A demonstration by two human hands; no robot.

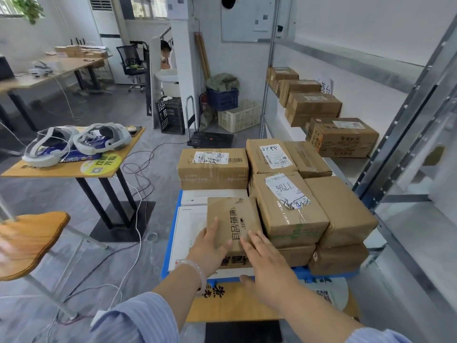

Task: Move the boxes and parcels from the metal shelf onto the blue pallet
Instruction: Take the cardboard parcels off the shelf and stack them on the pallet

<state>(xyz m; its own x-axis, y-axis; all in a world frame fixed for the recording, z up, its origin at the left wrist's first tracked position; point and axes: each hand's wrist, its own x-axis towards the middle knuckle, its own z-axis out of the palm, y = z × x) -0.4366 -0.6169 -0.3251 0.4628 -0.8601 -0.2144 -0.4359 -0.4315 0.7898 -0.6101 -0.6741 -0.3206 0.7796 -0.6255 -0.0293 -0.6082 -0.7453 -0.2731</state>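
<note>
A small brown cardboard box (pixel 233 219) with black print lies on flat white parcels (pixel 191 226) on the blue pallet (pixel 166 253). My left hand (pixel 210 248) grips its near left corner. On its near right edge rests my right hand (pixel 265 263), thumb below the edge. Several brown boxes are stacked on the pallet beside it, among them one labelled 7786 (pixel 289 206) and one at the far left (pixel 212 168). Several more brown boxes (pixel 342 137) stand in a row on the metal shelf (pixel 343 167) to the right.
A small wooden table (pixel 74 167) with two headsets stands to the left, with cables on the floor around its base. A wooden stool (pixel 29 241) is at near left. Crates and a hand trolley (pixel 210 139) stand beyond the pallet. A wooden board (pixel 232 305) lies below my hands.
</note>
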